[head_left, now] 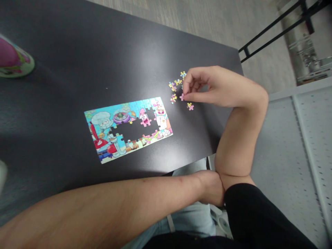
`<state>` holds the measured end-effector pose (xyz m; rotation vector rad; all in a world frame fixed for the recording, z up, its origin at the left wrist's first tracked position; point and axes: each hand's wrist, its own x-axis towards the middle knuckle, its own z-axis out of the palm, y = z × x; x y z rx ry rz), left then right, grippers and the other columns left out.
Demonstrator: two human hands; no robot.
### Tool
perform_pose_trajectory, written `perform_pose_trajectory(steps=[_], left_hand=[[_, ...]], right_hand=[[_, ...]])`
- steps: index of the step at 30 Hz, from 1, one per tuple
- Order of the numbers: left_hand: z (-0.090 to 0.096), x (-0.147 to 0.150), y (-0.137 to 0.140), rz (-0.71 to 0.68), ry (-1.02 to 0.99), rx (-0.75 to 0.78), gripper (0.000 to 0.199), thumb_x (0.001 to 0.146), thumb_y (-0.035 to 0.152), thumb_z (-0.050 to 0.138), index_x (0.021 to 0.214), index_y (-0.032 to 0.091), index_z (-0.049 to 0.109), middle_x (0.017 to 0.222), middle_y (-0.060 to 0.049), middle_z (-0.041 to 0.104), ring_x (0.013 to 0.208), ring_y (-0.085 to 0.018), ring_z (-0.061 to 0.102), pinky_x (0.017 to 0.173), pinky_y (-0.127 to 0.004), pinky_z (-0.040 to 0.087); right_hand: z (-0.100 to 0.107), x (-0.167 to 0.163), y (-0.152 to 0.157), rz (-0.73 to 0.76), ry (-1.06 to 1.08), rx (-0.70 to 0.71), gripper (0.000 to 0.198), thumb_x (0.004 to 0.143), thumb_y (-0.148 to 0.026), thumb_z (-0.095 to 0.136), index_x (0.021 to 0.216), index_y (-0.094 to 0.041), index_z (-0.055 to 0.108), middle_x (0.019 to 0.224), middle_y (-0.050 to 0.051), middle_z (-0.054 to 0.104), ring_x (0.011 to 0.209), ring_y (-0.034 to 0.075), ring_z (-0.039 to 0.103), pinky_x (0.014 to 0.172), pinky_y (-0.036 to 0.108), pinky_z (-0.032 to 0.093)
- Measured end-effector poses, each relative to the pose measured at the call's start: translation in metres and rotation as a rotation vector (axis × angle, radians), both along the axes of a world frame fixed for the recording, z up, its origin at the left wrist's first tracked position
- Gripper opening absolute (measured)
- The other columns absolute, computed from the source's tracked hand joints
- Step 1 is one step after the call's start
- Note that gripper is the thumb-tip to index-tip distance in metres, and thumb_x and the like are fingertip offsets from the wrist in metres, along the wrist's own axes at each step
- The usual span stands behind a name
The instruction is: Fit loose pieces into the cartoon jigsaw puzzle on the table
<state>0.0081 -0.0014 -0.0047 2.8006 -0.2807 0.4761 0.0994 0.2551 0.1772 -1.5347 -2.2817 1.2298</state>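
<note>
My right hand (207, 84) is bent down over the right part of the dark table, thumb and fingertip pinching a pink puzzle piece (182, 97). Around it lie several loose pieces, among them a yellow and pink piece (190, 106) and another patterned piece (173, 99). To the left is a partly assembled cartoon jigsaw puzzle (121, 118), its border joined and a dark gap in its middle. My left hand (211, 188) rests over my lap against my right elbow; its fingers are hidden.
A colourful container (15, 58) stands at the left on the dark table (103, 58). A white object (2, 174) is cut off by the left edge. Black metal bars (272, 27) rise beyond the table's right end, above a perforated pale panel (311, 148).
</note>
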Motion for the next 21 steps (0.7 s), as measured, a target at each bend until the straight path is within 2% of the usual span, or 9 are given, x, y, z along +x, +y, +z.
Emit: perform_pose_trajectory(steps=[1, 2, 3, 4, 7, 12, 16, 21], left_hand=[[0.001, 0.000, 0.001, -0.145, -0.035, -0.057, 0.028, 0.092, 0.028, 0.092, 0.068, 0.039, 0.084, 0.104, 0.002, 0.093, 0.115, -0.024, 0.091, 0.110, -0.035, 0.075], [0.003, 0.000, 0.002, -0.269, -0.058, -0.090, 0.027, 0.094, 0.016, 0.089, 0.079, 0.039, 0.093, 0.108, 0.001, 0.095, 0.114, -0.023, 0.092, 0.111, -0.035, 0.075], [0.004, 0.000, 0.003, -0.345, -0.067, -0.109, 0.032, 0.096, 0.009, 0.086, 0.087, 0.038, 0.097, 0.110, 0.000, 0.097, 0.113, -0.023, 0.093, 0.108, -0.035, 0.077], [0.006, 0.000, 0.004, -0.362, -0.052, -0.121, 0.034, 0.097, 0.007, 0.084, 0.090, 0.037, 0.099, 0.111, -0.001, 0.097, 0.112, -0.024, 0.094, 0.103, -0.036, 0.077], [0.011, 0.000, 0.005, -0.326, 0.036, -0.122, 0.035, 0.098, 0.009, 0.082, 0.091, 0.038, 0.100, 0.106, 0.001, 0.096, 0.103, -0.024, 0.094, 0.084, -0.036, 0.076], [0.020, 0.003, 0.006, -0.331, 0.079, -0.109, 0.039, 0.100, 0.009, 0.080, 0.096, 0.041, 0.102, 0.094, 0.002, 0.090, 0.080, -0.022, 0.089, 0.060, -0.036, 0.063], [0.022, 0.005, 0.006, -0.325, 0.076, -0.083, 0.035, 0.102, 0.010, 0.087, 0.094, 0.041, 0.101, 0.087, 0.002, 0.086, 0.066, -0.021, 0.078, 0.052, -0.037, 0.056], [0.022, 0.007, 0.004, -0.334, 0.071, -0.115, 0.031, 0.103, 0.013, 0.090, 0.093, 0.041, 0.099, 0.087, 0.002, 0.086, 0.069, -0.022, 0.078, 0.055, -0.038, 0.056]], right_hand=[[0.000, -0.004, -0.001, 0.030, 0.066, 0.003, 0.016, 0.107, -0.025, 0.095, 0.107, -0.033, 0.081, 0.110, 0.003, 0.093, 0.094, 0.031, 0.084, 0.089, 0.051, 0.062], [0.000, -0.009, -0.003, 0.066, 0.129, -0.002, 0.013, 0.110, -0.027, 0.095, 0.110, -0.033, 0.083, 0.113, 0.003, 0.093, 0.095, 0.030, 0.084, 0.089, 0.050, 0.063], [0.000, -0.014, -0.004, 0.110, 0.179, -0.014, 0.011, 0.112, -0.029, 0.095, 0.115, -0.034, 0.085, 0.115, 0.002, 0.094, 0.097, 0.029, 0.085, 0.089, 0.050, 0.063], [-0.001, -0.020, -0.005, 0.151, 0.215, -0.024, 0.009, 0.114, -0.031, 0.095, 0.119, -0.034, 0.088, 0.116, 0.001, 0.094, 0.099, 0.028, 0.086, 0.089, 0.049, 0.064], [-0.007, -0.034, -0.005, 0.237, 0.249, -0.056, 0.009, 0.116, -0.035, 0.095, 0.124, -0.036, 0.092, 0.119, 0.000, 0.096, 0.105, 0.029, 0.089, 0.093, 0.050, 0.068], [-0.024, -0.048, 0.001, 0.292, 0.241, -0.202, 0.006, 0.114, -0.045, 0.094, 0.119, -0.047, 0.096, 0.112, -0.004, 0.096, 0.094, 0.030, 0.087, 0.090, 0.054, 0.077], [-0.027, -0.059, -0.001, 0.298, 0.204, -0.234, 0.011, 0.107, -0.038, 0.097, 0.116, -0.044, 0.093, 0.105, -0.005, 0.095, 0.085, 0.027, 0.081, 0.082, 0.049, 0.074], [-0.020, -0.071, -0.006, 0.290, 0.146, -0.260, 0.017, 0.100, -0.032, 0.099, 0.107, -0.041, 0.086, 0.098, -0.007, 0.092, 0.082, 0.025, 0.077, 0.072, 0.043, 0.064]])
